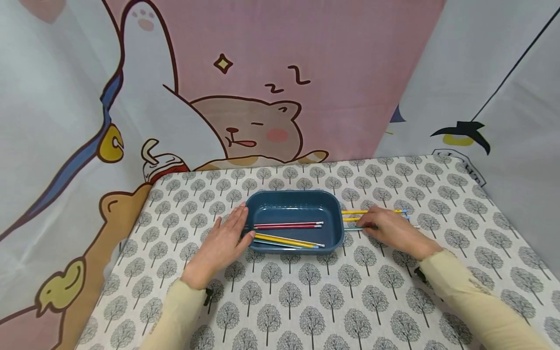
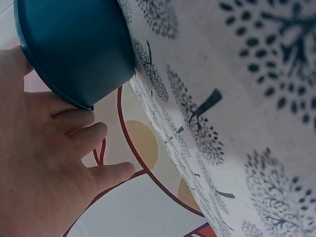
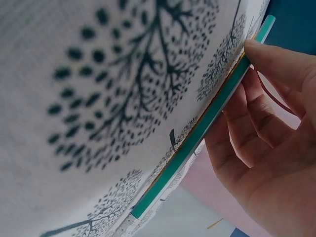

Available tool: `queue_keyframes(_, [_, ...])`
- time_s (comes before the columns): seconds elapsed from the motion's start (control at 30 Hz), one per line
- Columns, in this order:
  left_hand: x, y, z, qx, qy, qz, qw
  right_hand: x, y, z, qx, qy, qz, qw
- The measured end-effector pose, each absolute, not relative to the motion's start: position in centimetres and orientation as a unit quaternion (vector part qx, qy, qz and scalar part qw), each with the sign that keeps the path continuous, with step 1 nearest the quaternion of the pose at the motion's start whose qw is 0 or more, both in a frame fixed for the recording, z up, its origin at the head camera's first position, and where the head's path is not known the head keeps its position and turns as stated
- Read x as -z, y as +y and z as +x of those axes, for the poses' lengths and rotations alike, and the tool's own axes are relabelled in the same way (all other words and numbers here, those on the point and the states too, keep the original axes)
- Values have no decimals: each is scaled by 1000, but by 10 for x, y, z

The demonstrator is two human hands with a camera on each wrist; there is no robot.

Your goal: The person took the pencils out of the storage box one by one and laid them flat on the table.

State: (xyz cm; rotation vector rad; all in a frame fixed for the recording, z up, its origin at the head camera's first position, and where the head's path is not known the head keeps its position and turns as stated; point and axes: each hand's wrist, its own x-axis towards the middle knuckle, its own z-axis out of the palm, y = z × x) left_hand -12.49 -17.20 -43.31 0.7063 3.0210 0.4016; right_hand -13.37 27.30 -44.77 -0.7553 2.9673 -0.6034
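Note:
A dark blue rectangular tray (image 1: 293,251) sits on the cloth. My left hand (image 1: 225,243) touches the tray's left end with fingers extended; in the left wrist view, that hand (image 2: 54,153) lies against the tray rim (image 2: 49,86). Inside the tray are red pencils (image 1: 286,225), yellow pencils (image 1: 286,240) and a darker pencil partly hidden by them. To its right, my right hand (image 1: 387,228) pinches a green pencil (image 3: 197,131) between thumb and fingers, low by the cloth. Yellow pencils (image 1: 353,212) lie beyond and partly under that hand.
The tree-print cloth (image 1: 288,301) covers the table. Behind it hangs a cartoon-print curtain (image 1: 341,73), which also closes off both sides. White-tipped and blue-tipped pencil ends (image 1: 406,215) stick out to the right of the right hand.

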Motion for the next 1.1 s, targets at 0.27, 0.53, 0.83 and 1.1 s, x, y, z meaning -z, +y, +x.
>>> queue_keyframes(0.27, [435, -173, -125, -128, 965, 227, 3, 448, 272, -134, 196, 949, -248, 14])
queue_keyframes(0.53, [434, -173, -125, -127, 965, 230, 6, 449, 270, -135, 195, 946, -259, 16])
queue_keyframes(0.83, [434, -174, -125, -126, 965, 228, 4, 449, 269, -135, 187, 948, -256, 19])
queue_keyframes(1.1, [435, -174, -126, -135, 964, 227, 5, 448, 268, -131, 183, 953, -241, 21])
